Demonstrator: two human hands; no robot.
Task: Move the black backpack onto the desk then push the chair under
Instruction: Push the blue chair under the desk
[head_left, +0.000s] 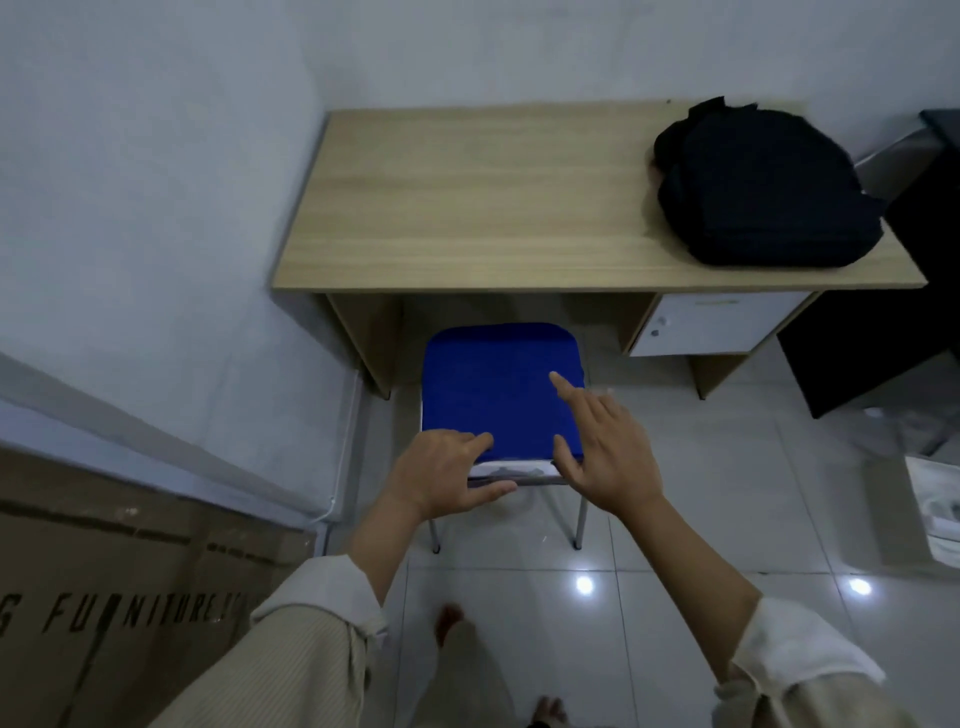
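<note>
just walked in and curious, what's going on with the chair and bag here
A person is at the blue chair, left hand on its near edge and right hand open over the seat. The black backpack already lies on the desk. The chair is only partly under the desk, so pushing it in remains.

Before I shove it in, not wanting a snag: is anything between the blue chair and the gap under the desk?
Nothing visible: the floor ahead of the blue padded chair looks bare, and the black backpack lies on the wooden desk.
</note>
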